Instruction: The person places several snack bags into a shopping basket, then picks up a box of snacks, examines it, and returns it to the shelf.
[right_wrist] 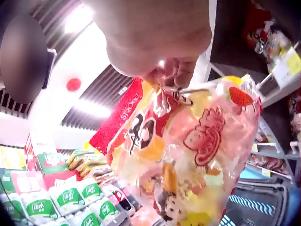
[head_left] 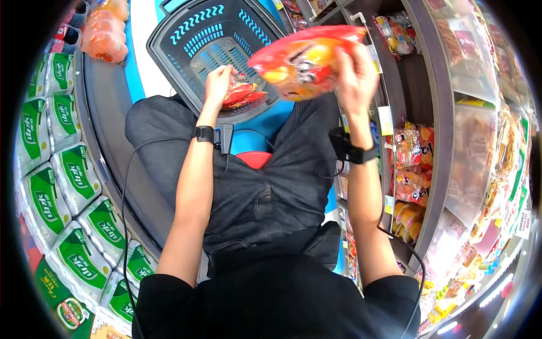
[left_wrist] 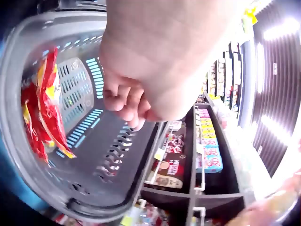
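A red and yellow snack bag [head_left: 307, 63] is pinched at its edge by my right hand [head_left: 358, 79], held up to the right of the basket. In the right wrist view the bag [right_wrist: 188, 141] hangs below the fingers, its clear side showing pieces inside. My left hand [head_left: 220, 85] is over the near part of the dark grey basket [head_left: 164, 53], fingers loosely curled and holding nothing. Red packets [head_left: 244, 96] lie in the basket beside it; the left wrist view shows those packets [left_wrist: 49, 108] against the basket's floor.
Shelves [head_left: 418, 90] with bagged snacks [head_left: 415, 147] stand on the right, with price tags along their edges. Green and white packs [head_left: 79, 169] are stacked on the left, and pink bottles [head_left: 106, 34] stand behind them. Cables run along both arms.
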